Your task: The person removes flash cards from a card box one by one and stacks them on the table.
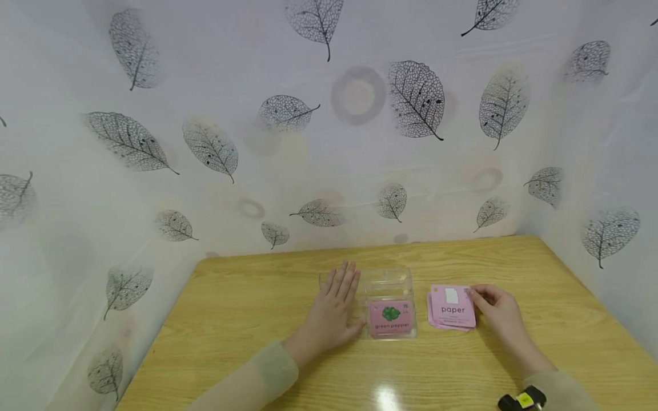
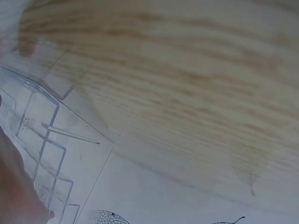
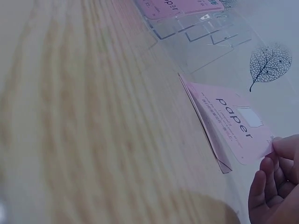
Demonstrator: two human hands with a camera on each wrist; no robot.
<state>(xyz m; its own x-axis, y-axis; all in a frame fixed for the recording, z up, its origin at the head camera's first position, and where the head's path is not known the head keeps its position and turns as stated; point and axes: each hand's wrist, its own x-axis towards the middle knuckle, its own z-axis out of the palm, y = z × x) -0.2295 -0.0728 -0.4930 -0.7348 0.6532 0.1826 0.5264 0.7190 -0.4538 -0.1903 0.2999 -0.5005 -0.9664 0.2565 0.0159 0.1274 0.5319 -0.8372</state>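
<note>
A clear plastic stepped card holder (image 1: pixel 386 291) stands on the table, with a pink "green pepper" card (image 1: pixel 392 327) in its front slot. My left hand (image 1: pixel 331 317) rests along the holder's left side, fingers straight and the thumb near the pink card. To the right of the holder lies a small pile of pink cards (image 1: pixel 430 318). Between thumb and fingers my right hand (image 1: pixel 501 319) pinches the top card, printed "paper" (image 1: pixel 452 317), by its right corner. That edge is lifted off the cards below in the right wrist view, where the hand (image 3: pixel 280 184) shows at the right.
The wooden table (image 1: pixel 247 308) ends at a white leaf-printed curtain (image 1: pixel 329 160) behind and along both sides. On the right wrist sits a black strap with a yellow label (image 1: pixel 524 399). A light patch shines near the table's front.
</note>
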